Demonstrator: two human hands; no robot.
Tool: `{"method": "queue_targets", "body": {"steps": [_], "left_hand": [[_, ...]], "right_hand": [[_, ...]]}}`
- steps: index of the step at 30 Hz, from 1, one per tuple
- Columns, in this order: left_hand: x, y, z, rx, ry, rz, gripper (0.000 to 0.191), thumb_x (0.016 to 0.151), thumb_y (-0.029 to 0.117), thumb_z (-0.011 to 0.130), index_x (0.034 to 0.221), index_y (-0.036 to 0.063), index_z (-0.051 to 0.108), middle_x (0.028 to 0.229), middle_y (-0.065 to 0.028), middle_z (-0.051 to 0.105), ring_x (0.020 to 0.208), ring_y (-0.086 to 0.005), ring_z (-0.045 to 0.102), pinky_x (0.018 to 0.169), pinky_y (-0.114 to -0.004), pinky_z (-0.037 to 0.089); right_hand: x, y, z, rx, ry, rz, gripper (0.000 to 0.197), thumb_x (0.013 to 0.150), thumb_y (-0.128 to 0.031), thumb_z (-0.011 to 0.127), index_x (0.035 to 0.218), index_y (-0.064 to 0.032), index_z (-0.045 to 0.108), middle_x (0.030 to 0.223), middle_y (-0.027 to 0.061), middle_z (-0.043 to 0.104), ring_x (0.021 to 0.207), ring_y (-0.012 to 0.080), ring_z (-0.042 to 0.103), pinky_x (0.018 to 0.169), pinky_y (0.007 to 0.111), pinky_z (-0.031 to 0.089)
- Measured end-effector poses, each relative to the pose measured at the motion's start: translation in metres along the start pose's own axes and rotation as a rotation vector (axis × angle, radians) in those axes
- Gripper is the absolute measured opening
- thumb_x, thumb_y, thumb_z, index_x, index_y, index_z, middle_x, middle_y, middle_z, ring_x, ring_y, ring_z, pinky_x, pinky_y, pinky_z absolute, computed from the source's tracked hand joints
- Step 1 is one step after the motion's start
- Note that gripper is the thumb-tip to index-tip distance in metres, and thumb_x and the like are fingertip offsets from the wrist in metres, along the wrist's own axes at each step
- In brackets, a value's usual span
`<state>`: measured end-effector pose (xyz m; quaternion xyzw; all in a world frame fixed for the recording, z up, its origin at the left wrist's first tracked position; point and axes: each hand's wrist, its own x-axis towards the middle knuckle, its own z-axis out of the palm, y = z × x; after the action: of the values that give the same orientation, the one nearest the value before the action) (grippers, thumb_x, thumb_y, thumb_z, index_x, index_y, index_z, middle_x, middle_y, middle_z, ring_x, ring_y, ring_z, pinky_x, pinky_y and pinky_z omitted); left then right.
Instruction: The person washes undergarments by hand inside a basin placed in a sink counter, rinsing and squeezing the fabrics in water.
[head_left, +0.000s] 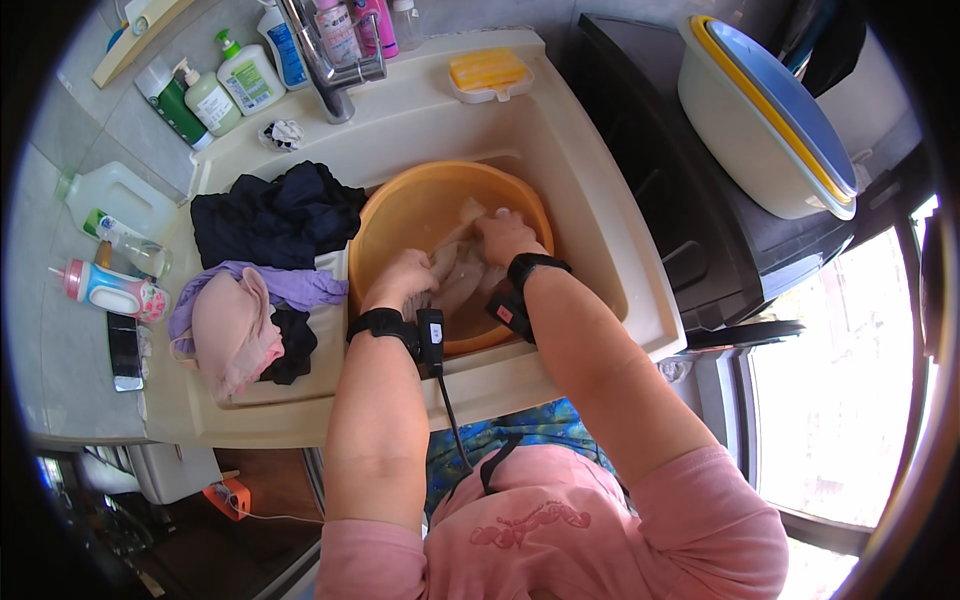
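An orange plastic basin (420, 187) with water in it stands inside the laundry sink (600, 225). Wet, light-coloured cloth (459, 274) lies in the water. At the basin's left side, my left hand (405, 276) grips the cloth with curled fingers. My right hand (508, 236) is closed on the same cloth farther back and to the right. Both wrists wear black straps with small devices. Left of the basin lie a dark garment (274, 214), a purple garment (307, 285) and a beige-pink padded bra (229, 322), with a black cloth (294, 345) beside it.
A chrome faucet (335, 94) rises behind the basin, near pump bottles (247, 79). Yellow soap bars (487, 69) sit in a white dish on the back rim. Stacked basins (750, 127) stand on a black cabinet at right. A phone (124, 349) lies at far left.
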<state>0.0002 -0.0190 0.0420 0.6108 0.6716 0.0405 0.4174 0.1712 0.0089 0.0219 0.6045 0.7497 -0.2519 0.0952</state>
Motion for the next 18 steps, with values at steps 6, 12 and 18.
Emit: {"method": "queue_targets", "body": {"steps": [6, 12, 18], "left_hand": [[0.015, -0.010, 0.004, -0.604, 0.220, -0.071, 0.025, 0.071, 0.022, 0.059, 0.090, 0.0063, 0.053, 0.086, -0.0080, 0.055, 0.081, -0.0213, 0.052, 0.067, -0.035, 0.041], [-0.001, 0.016, -0.004, -1.274, 0.001, -0.204, 0.057, 0.081, 0.052, 0.041, 0.117, 0.0084, 0.042, 0.116, -0.0109, 0.045, 0.102, -0.0236, 0.044, 0.079, -0.039, 0.039], [0.008, 0.022, -0.002, -1.559, 0.008, 0.222, 0.039, 0.084, 0.043, 0.042, 0.103, 0.0092, 0.048, 0.104, -0.0069, 0.051, 0.093, -0.0173, 0.049, 0.080, -0.030, 0.042]], "right_hand": [[0.021, 0.001, 0.011, 0.426, 0.000, 0.137, 0.041, 0.078, -0.021, 0.053, 0.115, -0.0039, 0.045, 0.104, 0.0169, 0.052, 0.102, 0.0284, 0.048, 0.085, 0.033, 0.040], [-0.015, -0.049, -0.040, 1.207, 0.137, -0.299, 0.024, 0.081, -0.023, 0.048, 0.094, -0.0035, 0.055, 0.086, 0.0155, 0.057, 0.079, 0.0287, 0.053, 0.076, 0.032, 0.042], [-0.031, -0.082, -0.041, 0.866, 0.541, -0.593, 0.020, 0.079, -0.019, 0.050, 0.087, -0.0007, 0.049, 0.080, 0.0203, 0.055, 0.080, 0.0351, 0.053, 0.073, 0.037, 0.042]]}}
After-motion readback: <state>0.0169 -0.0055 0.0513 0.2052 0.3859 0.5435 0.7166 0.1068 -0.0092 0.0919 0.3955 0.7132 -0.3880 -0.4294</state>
